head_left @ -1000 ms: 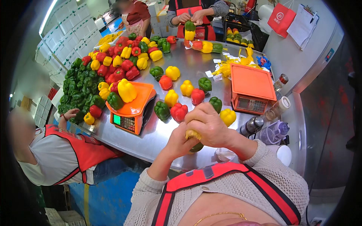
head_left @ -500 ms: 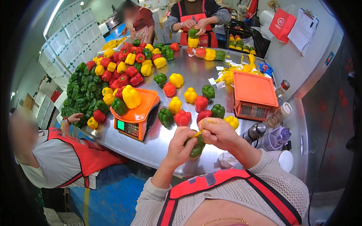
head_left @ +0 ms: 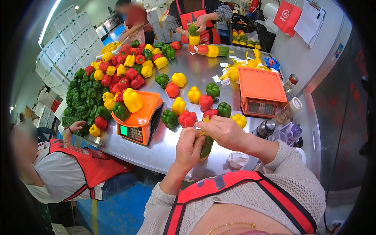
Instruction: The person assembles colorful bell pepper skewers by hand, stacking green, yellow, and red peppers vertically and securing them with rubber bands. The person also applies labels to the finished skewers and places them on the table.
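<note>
Green and held low over the near edge of the table [head_left: 196,74], the pepper [head_left: 206,145] sits in your left hand [head_left: 188,149], whose fingers are curled around it from the left. Your right hand [head_left: 221,131] is above it, its thumb and forefinger pinched closed on a small yellow strip [head_left: 205,119] just over the pepper's top. The two hands touch at the fingertips.

Beyond your hands, loose red, yellow and green peppers lie on the steel. An orange scale [head_left: 139,117] to your left carries a yellow pepper [head_left: 132,100] and a green one. A second orange scale [head_left: 261,91] stands to your right, with bottles just beside it. A large heap of peppers [head_left: 94,90] fills the far left of the table. A seated person's hand [head_left: 76,126] rests at that heap's near end.
</note>
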{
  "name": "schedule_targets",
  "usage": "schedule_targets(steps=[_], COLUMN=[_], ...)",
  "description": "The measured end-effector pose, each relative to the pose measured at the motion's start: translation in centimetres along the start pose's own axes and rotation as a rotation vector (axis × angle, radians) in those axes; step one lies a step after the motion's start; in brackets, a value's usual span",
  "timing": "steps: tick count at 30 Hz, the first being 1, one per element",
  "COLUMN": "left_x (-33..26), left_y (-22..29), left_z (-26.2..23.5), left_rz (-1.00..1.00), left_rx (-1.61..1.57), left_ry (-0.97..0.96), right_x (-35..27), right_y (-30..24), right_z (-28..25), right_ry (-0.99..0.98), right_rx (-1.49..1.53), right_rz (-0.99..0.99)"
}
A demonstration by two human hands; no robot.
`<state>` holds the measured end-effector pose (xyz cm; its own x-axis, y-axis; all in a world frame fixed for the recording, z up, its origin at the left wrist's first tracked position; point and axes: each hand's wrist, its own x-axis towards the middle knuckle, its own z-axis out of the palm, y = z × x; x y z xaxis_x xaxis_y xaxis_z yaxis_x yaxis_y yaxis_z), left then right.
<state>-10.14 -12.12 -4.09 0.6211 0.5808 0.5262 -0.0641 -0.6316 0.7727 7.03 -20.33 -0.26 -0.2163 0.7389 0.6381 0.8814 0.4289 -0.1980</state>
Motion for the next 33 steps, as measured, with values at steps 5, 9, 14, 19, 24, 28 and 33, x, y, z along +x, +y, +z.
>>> schedule_targets(steps=[5, 9, 14, 19, 24, 28, 33], left_x=[-0.4, -0.3, 0.4, 0.2, 0.1, 0.0, 0.1], left_y=[-0.5, 0.0, -0.7, 0.1, 0.1, 0.1, 1.1], left_z=[-0.7, -0.9, -0.6, -0.6, -0.4, -0.4, -0.2], left_rz=[-0.065, 0.041, 0.148, 0.087, 0.107, 0.064, -0.036], left_rx=[-0.119, -0.083, -0.043, 0.018, 0.076, 0.058, -0.037], left_ry=[-0.022, -0.075, -0.017, 0.041, 0.017, -0.001, 0.027], right_x=[0.8, 0.3, -1.0, -0.4, -0.1, 0.2, 0.3], right_y=[0.4, 0.7, 1.0, -1.2, -1.1, -0.3, -0.2], right_z=[-0.5, -0.3, 0.2, 0.5, 1.2, 0.3, -0.2], right_ry=[-0.020, -0.162, -0.099, -0.026, 0.153, 0.119, 0.041], right_rx=[0.134, 1.171, 1.934, 0.869, 0.186, 0.045, 0.274], right_rz=[0.054, 0.774, 0.945, 0.546, 0.027, 0.015, 0.233])
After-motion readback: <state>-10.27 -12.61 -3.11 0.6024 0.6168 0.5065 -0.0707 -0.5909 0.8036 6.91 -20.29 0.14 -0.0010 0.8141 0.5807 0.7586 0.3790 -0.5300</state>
